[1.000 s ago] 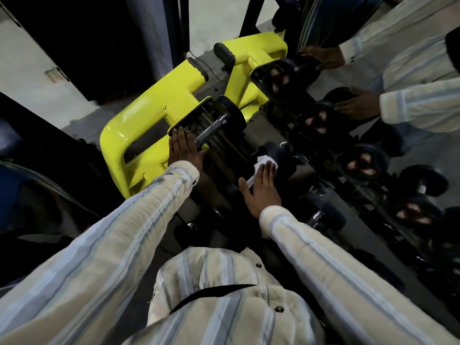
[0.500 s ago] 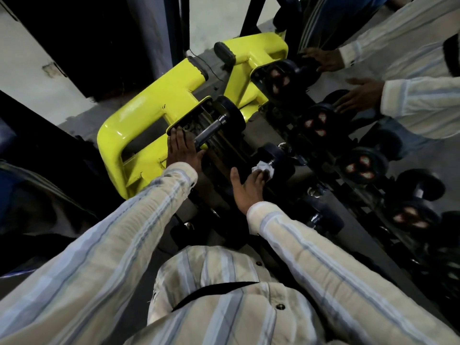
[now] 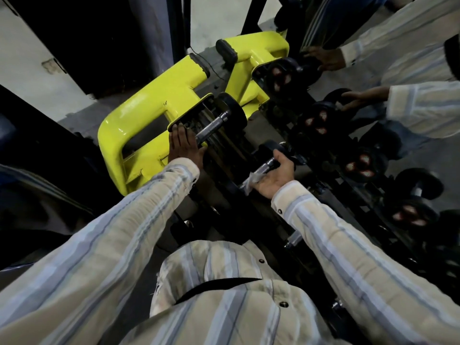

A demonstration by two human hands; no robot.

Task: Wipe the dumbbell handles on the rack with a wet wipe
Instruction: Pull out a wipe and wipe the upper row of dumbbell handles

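My right hand curls under a chrome dumbbell handle on the black rack, holding a pale wet wipe against the bar. My left hand lies with straight fingers on the near end of another dumbbell, whose chrome handle runs up to a black round weight beside the yellow frame. Most of the wipe is hidden under my palm.
A yellow machine frame stands left of the rack. Several black dumbbells with red-marked ends fill the rack to the right. A mirror at upper right reflects striped sleeves and hands. Grey floor lies beyond.
My right hand has turned palm-up and wrapped round the handle with the wipe, sliding back along the bar from the weight's end. My left hand has stayed in place.
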